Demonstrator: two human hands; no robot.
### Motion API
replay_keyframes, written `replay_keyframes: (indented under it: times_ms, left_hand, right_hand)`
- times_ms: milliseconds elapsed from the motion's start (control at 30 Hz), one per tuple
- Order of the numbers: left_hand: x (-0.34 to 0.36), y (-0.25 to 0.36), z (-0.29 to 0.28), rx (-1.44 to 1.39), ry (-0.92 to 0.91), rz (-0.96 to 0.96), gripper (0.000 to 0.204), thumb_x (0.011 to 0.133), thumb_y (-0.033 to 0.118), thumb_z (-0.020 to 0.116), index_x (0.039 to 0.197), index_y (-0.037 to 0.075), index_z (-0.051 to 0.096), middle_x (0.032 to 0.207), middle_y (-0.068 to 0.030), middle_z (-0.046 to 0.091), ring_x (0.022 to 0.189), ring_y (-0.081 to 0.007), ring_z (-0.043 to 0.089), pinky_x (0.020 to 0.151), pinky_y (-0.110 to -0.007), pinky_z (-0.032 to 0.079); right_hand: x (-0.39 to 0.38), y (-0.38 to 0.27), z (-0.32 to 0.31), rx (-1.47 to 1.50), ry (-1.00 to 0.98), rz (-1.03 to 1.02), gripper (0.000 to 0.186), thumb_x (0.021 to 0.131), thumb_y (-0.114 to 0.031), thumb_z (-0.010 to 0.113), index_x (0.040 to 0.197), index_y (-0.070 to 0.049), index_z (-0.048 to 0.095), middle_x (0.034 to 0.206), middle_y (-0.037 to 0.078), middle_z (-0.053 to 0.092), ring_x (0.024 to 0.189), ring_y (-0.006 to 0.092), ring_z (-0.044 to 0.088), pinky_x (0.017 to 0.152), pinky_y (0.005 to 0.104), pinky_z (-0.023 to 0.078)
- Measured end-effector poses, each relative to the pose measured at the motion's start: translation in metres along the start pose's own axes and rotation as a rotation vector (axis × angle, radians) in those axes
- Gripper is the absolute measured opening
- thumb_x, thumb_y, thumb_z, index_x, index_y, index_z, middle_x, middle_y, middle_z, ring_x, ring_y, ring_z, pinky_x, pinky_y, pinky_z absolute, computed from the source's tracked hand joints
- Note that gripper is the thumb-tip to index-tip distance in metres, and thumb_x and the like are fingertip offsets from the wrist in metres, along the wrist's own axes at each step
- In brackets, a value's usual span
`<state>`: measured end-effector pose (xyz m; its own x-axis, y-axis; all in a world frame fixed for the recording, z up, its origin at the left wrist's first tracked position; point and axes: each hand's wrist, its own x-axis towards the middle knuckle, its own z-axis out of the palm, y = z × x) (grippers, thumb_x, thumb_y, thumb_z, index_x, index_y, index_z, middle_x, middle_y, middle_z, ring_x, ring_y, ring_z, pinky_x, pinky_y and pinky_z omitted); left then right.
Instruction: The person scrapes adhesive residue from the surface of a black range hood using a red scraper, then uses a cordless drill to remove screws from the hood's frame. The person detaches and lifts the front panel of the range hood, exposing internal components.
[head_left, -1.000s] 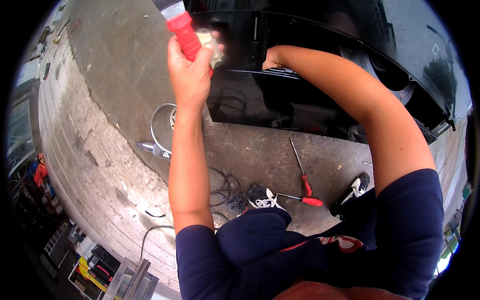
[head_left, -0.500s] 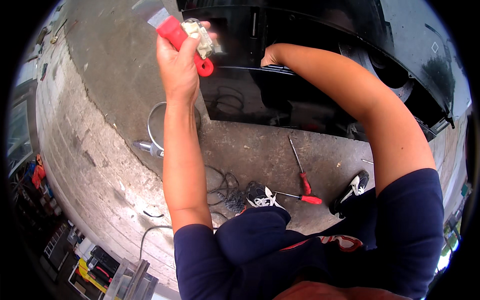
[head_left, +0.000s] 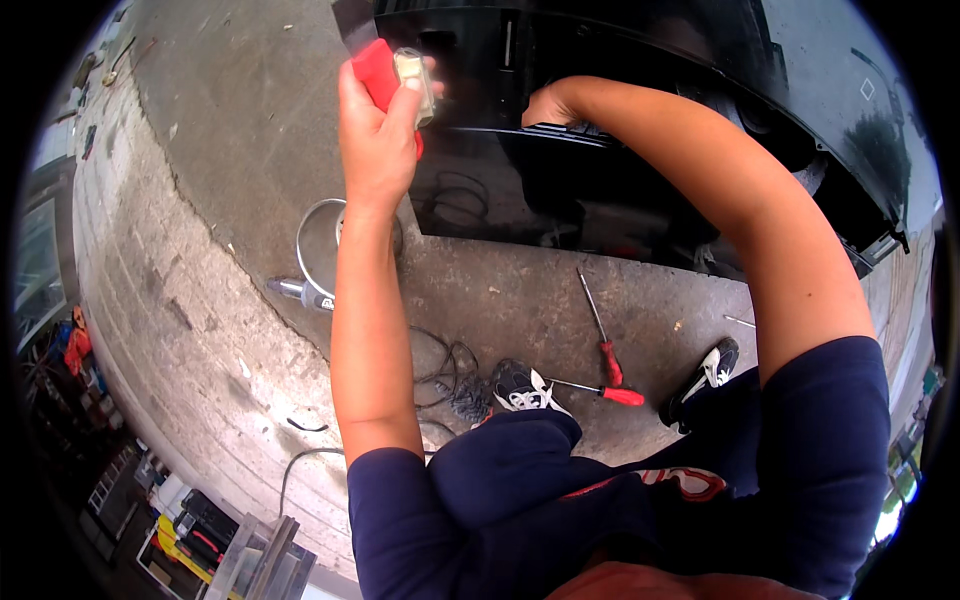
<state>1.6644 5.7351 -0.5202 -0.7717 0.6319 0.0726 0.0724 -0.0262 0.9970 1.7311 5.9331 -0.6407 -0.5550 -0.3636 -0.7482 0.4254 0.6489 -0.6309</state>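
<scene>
My left hand (head_left: 378, 155) is closed around a red-handled scraper (head_left: 374, 72) with a flat metal blade pointing up and away. Under the same thumb sits a small cream-coloured plastic piece (head_left: 410, 66) with a clear edge, its kind unclear. Both are held just left of a glossy black panelled body (head_left: 480, 195), which looks like part of a vehicle. My right hand (head_left: 548, 106) reaches into an opening in that body, the wrist bent over its edge. The right fingers are hidden behind the panel, so their grip does not show.
Two red-handled screwdrivers, one upright in view (head_left: 611, 362) and one crosswise (head_left: 622, 397), lie on the concrete floor by my shoes. A grey cylindrical tool (head_left: 300, 290), a metal hoop (head_left: 300, 235) and a black cable (head_left: 455, 365) lie left. Tool cases (head_left: 195, 530) stand lower left.
My left hand has shifted right, nearer the black body, carrying the scraper and cream piece; the scraper has turned more upright. My right arm has moved only slightly within the opening.
</scene>
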Motion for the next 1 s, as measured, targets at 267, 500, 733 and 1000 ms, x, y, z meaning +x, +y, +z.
replay_keyframes:
  times_ms: [267,500,733,1000]
  left_hand:
    - [-0.011,0.005,-0.010,0.341,0.005,0.017,0.025,0.094,0.009,0.054,0.116,0.001,0.046,0.105,-0.0119,0.064,0.087,-0.0175,0.064,0.081,-0.030,0.050]
    - [-0.017,0.010,-0.004,0.732,0.032,0.165,0.029,0.089,0.015,0.060,0.112,-0.001,0.051,0.100,-0.0154,0.063,0.090,-0.0327,0.061,0.081,-0.037,0.047]
    - [-0.014,0.003,-0.007,0.248,0.076,0.015,0.030,0.093,0.013,0.058,0.120,0.001,0.051,0.107,-0.0064,0.060,0.094,-0.0127,0.059,0.081,-0.028,0.048]
    - [-0.020,-0.012,-0.007,0.565,0.022,0.170,0.033,0.090,0.014,0.059,0.118,-0.002,0.050,0.108,-0.0136,0.057,0.099,-0.0276,0.057,0.087,-0.035,0.045]
  right_hand:
    - [-0.030,-0.027,0.009,0.552,0.065,-0.052,0.034,0.082,-0.012,0.062,0.114,0.000,0.063,0.097,0.010,0.068,0.081,0.0185,0.063,0.068,0.0335,0.052]
    - [-0.018,-0.032,0.010,0.295,0.086,-0.037,0.034,0.082,-0.013,0.062,0.113,0.001,0.063,0.104,0.014,0.065,0.086,0.0202,0.060,0.070,0.0350,0.050]
    - [-0.047,-0.035,0.004,0.456,0.207,-0.164,0.036,0.084,-0.015,0.060,0.118,-0.003,0.060,0.108,0.010,0.065,0.090,0.0188,0.059,0.075,0.0349,0.048]
    - [0.001,-0.012,0.009,0.524,0.142,-0.048,0.029,0.082,-0.010,0.062,0.110,-0.001,0.063,0.097,0.011,0.067,0.080,0.0206,0.061,0.066,0.0377,0.050]
